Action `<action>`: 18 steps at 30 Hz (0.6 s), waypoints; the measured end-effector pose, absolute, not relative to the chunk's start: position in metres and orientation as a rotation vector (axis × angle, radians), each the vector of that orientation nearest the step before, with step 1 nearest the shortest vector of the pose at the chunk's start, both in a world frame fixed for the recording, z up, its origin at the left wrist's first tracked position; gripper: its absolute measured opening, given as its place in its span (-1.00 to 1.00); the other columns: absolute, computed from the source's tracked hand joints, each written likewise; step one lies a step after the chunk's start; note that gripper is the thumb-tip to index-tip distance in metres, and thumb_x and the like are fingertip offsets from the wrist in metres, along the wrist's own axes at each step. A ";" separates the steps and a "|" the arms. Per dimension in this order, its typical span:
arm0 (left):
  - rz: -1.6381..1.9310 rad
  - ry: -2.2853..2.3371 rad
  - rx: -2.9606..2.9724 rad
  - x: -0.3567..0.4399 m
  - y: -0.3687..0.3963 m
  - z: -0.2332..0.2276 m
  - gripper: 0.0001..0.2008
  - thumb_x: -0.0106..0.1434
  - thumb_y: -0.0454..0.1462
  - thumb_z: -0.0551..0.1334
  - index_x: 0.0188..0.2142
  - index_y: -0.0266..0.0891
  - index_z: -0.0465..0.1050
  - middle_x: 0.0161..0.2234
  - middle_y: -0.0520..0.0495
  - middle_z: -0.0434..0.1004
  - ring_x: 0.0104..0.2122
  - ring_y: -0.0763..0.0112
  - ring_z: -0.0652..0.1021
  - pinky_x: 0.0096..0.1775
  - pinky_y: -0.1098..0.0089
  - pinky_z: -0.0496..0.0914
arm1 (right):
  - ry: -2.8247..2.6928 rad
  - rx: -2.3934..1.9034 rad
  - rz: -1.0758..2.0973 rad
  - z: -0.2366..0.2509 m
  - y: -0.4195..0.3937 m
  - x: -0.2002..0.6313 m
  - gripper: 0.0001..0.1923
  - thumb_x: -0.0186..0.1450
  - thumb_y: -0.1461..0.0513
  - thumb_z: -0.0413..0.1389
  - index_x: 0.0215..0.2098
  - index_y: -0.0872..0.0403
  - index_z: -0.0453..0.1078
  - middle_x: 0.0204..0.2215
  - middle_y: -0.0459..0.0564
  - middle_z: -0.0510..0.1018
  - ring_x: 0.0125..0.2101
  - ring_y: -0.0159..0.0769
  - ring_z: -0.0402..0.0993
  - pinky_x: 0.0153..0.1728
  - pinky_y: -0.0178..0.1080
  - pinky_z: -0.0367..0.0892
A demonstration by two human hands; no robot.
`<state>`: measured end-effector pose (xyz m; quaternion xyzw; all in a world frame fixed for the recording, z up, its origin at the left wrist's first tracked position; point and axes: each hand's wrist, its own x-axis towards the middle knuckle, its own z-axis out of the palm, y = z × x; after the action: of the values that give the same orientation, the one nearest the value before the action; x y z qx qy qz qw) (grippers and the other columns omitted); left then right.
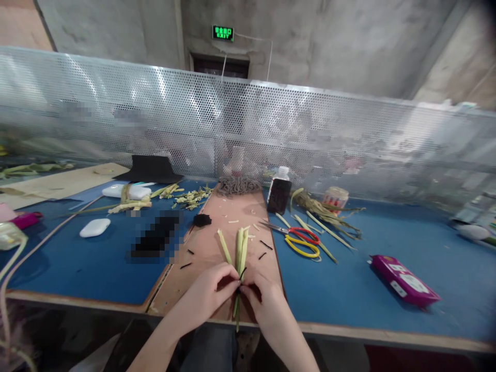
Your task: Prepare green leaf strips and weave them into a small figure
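A small bundle of pale green plant stalks (pixel 242 248) lies lengthwise in front of me on the bare wooden strip, its thin lower ends reaching the table's front edge. A short black tie (pixel 243 274) crosses the bundle. My left hand (pixel 220 287) pinches at the tie from the left, thumb and forefinger closed. From the other side my right hand (pixel 258 289) pinches it too, the fingertips of both hands meeting over the stalks. Whether the tie is knotted is hidden by the fingers. One separate stalk piece (pixel 223 247) leans left of the bundle. Short black strips (pixel 266 244) lie around it.
Red-and-yellow-handled scissors (pixel 302 243) lie to the right, near a dark-labelled bottle (pixel 279 191) and loose stalks. A purple packet (pixel 403 280) is farther right. On the left are a white case (pixel 95 228) and a blurred dark rectangle (pixel 157 235). A perforated metal screen (pixel 248 119) stands behind.
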<state>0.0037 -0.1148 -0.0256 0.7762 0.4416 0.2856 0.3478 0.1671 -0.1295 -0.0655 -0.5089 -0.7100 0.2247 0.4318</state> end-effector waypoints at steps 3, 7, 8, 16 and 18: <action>0.740 1.142 2.011 0.004 -0.115 -0.024 -0.85 0.25 -0.23 0.07 -0.37 -0.19 0.38 -0.38 0.05 0.45 -0.34 0.38 0.45 -0.29 0.45 0.29 | -1.778 -1.294 0.555 -0.065 -0.131 0.165 -0.87 0.21 0.38 0.04 -0.46 0.09 0.37 -0.47 -0.03 0.48 -0.40 -0.27 0.43 -0.39 -0.30 0.30; 0.751 1.135 1.994 0.005 -0.114 -0.025 -0.85 0.24 -0.23 0.07 -0.39 -0.20 0.37 -0.40 0.05 0.45 -0.36 0.39 0.46 -0.30 0.45 0.29 | -1.785 -1.330 0.467 -0.065 -0.133 0.162 -0.86 0.19 0.40 0.03 -0.46 0.10 0.36 -0.46 -0.02 0.46 -0.43 -0.27 0.41 -0.39 -0.30 0.30; 0.753 1.134 1.992 0.005 -0.114 -0.025 -0.85 0.24 -0.24 0.07 -0.39 -0.20 0.36 -0.40 0.05 0.45 -0.36 0.39 0.46 -0.31 0.45 0.30 | -1.797 -1.339 0.447 -0.065 -0.134 0.161 -0.86 0.18 0.41 0.02 -0.46 0.10 0.36 -0.45 -0.01 0.45 -0.43 -0.27 0.40 -0.39 -0.29 0.30; 0.761 1.127 1.975 0.005 -0.113 -0.028 -0.87 0.23 -0.25 0.07 -0.39 -0.20 0.35 -0.44 0.08 0.44 -0.38 0.41 0.45 -0.33 0.47 0.29 | -1.807 -1.387 0.298 -0.071 -0.136 0.150 -0.82 0.15 0.44 -0.04 -0.44 0.13 0.35 -0.43 0.05 0.42 -0.40 -0.22 0.36 -0.37 -0.24 0.29; 0.762 1.127 1.956 0.005 -0.113 -0.026 -0.88 0.22 -0.25 0.08 -0.40 -0.21 0.34 -0.45 0.08 0.44 -0.39 0.41 0.46 -0.33 0.48 0.30 | -1.799 -1.384 0.293 -0.072 -0.136 0.149 -0.81 0.13 0.46 -0.05 -0.43 0.13 0.35 -0.42 0.05 0.42 -0.39 -0.22 0.36 -0.36 -0.23 0.29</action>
<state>0.0055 -0.1135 -0.0263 0.7626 0.4392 0.2971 0.3705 0.1489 -0.1358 -0.0718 -0.5507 -0.7156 0.1166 0.4136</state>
